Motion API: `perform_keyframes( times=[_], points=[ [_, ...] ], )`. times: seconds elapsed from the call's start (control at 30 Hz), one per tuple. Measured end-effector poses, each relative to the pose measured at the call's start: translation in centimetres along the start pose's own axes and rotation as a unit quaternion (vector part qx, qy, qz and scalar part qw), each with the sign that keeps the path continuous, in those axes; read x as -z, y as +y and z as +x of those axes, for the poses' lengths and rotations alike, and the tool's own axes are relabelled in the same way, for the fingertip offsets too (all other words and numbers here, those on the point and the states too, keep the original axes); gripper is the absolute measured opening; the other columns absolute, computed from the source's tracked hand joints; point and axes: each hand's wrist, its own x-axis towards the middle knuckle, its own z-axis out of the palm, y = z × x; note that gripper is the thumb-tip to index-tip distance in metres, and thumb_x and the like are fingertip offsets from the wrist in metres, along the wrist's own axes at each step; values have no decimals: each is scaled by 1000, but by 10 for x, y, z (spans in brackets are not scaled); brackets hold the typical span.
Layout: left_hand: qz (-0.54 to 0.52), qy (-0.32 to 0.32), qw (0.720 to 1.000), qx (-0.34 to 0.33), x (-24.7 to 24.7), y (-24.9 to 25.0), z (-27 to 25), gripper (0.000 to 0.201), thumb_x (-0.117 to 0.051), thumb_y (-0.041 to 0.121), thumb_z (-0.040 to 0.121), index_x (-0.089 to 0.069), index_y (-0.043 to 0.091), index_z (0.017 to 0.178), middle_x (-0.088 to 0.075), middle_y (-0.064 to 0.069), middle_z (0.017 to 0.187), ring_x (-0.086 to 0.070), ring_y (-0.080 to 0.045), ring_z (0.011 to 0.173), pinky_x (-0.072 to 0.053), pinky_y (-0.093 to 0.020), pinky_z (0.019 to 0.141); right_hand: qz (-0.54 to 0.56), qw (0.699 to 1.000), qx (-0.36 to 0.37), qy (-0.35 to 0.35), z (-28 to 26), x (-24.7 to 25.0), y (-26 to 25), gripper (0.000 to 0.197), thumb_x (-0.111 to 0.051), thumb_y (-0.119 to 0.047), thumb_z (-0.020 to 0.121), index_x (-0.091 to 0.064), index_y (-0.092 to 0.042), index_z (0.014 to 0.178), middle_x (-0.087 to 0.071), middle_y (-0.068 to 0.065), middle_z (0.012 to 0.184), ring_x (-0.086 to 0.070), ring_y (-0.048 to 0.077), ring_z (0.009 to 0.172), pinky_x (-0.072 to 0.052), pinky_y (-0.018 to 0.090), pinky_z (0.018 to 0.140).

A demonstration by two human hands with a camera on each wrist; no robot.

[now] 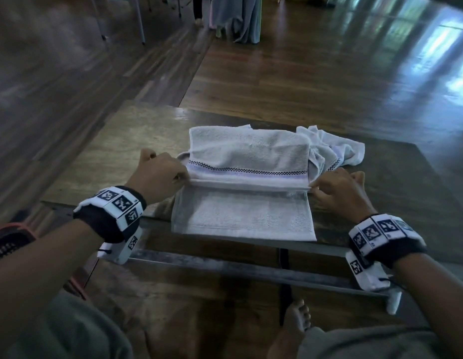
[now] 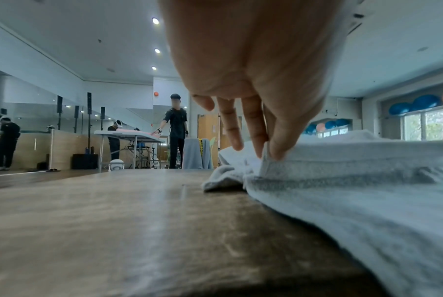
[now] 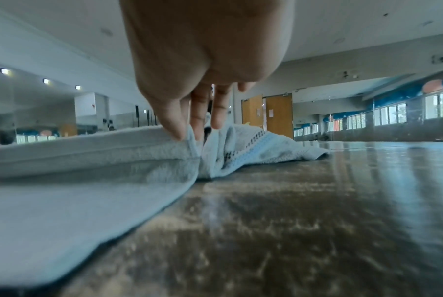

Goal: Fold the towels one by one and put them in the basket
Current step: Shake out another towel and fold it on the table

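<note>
A grey towel (image 1: 244, 216) with a checked band lies across the wooden table (image 1: 116, 141), its near part reaching the front edge. My left hand (image 1: 185, 178) pinches the folded hem at the towel's left corner; in the left wrist view the thumb and fingers (image 2: 278, 148) clamp the towel (image 2: 355, 201) edge. My right hand (image 1: 314, 190) pinches the hem at the right corner, seen close in the right wrist view where the fingers (image 3: 179, 130) hold the towel (image 3: 75, 191). A second, crumpled white towel (image 1: 336, 149) lies behind the right hand. A basket (image 1: 7, 242) shows at the lower left.
The table's metal frame (image 1: 225, 268) runs below the front edge. My bare foot (image 1: 297, 320) stands on the wooden floor beneath. Other people work at a folding table (image 2: 128, 134) far across the room.
</note>
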Motion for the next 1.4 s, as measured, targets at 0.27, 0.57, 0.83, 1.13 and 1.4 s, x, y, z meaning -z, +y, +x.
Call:
perform_keyframes(
  times=[0.27, 0.57, 0.83, 1.13, 1.4],
  points=[
    [-19, 44, 996, -72, 1, -1, -54, 16, -55, 37, 81, -65, 28, 73, -63, 14, 77, -59, -12, 82, -17, -31, 78, 85, 990, 98, -63, -34, 17, 5, 26, -44, -49, 67, -65, -35, 72, -57, -15, 75, -51, 12, 82, -14, 29, 66],
    [-44, 19, 993, -112, -26, 4, -82, 35, -41, 42, 82, -74, 28, 83, -70, 10, 85, -66, -14, 75, -25, -30, 71, 17, 986, 116, -119, -59, -7, -6, 9, -75, -21, 75, -73, -29, 79, -67, -6, 88, -60, 18, 91, -27, 31, 76],
    [-3, 21, 992, -125, -28, 4, -86, 29, -65, 50, 73, -73, 29, 92, -70, 11, 93, -66, -12, 87, -30, -31, 80, 12, 988, 128, -86, -62, -10, -11, 13, -77, -24, 72, -74, -23, 84, -66, -7, 82, -62, 18, 82, -37, 34, 74],
    [-30, 52, 987, -149, -31, 4, -88, 34, -45, 37, 81, -72, 20, 92, -73, 4, 91, -69, -14, 77, -29, -30, 76, 24, 983, 150, -105, -74, -18, 3, 28, -78, -19, 73, -72, -17, 100, -65, -1, 93, -64, 21, 88, -51, 42, 73],
    [-97, 62, 979, -168, -29, 0, -89, 22, -45, 36, 84, -63, 23, 84, -73, 4, 89, -68, -15, 71, -40, -24, 74, 87, 984, 117, -102, -72, -14, 2, 19, -75, -16, 76, -67, -21, 93, -69, -3, 91, -65, 19, 85, -53, 43, 74]
  ],
)
